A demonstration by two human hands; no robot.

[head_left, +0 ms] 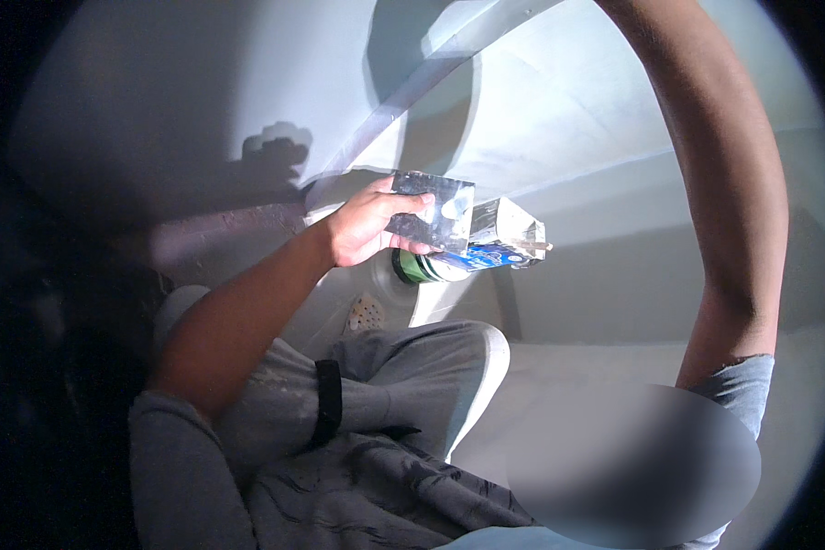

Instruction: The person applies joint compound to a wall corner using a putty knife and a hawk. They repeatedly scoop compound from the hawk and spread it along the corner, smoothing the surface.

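Left hand (373, 223) pinches a flat plate (444, 227) between thumb and fingers, near a green-banded container (409, 267) and a blue-and-white carton (513, 238) to its right; a loosened thumb could let it slip onto either one; it looks grey and rectangular, smudged, with bright pale patches; on the right a raised arm (729, 174) leaves view, so I cannot tell the right hand's state

Plate (445, 225): silver-grey, with dark smudges and a pale patch. Carton (513, 231): white and bright blue. Can (414, 267): green, banded black and white. Shoe (367, 313): whitish, spotted orange-brown. Trousers (280, 408): grey, pale-flecked. Strap (328, 401): black. Sleeve (179, 467): plain grey. Wall (605, 101): pale bluish grey, patterned with darker shadows.
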